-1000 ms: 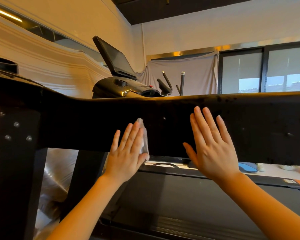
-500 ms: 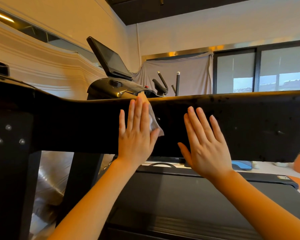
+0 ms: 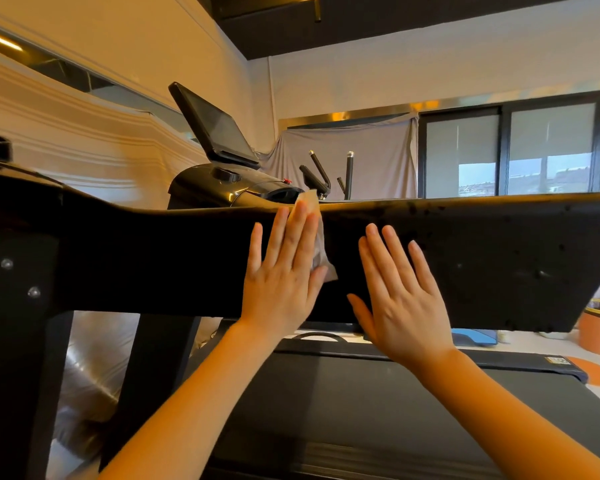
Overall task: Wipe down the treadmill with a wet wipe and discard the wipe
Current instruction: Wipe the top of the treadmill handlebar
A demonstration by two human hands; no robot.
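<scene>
Under my flat left hand (image 3: pixel 284 275) the wipe (image 3: pixel 321 251) presses the panel (image 3: pixel 482 258), which stretches toward 3 o'clock past my flat, empty right hand (image 3: pixel 400 299).

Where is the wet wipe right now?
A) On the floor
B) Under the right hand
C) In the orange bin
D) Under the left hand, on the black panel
D: the wet wipe peeks out beside the left hand, whose flat fingers press it on the black panel.

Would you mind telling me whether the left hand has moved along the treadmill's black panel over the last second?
Yes. The left hand slid the wipe upward to the black panel's top edge.
</scene>
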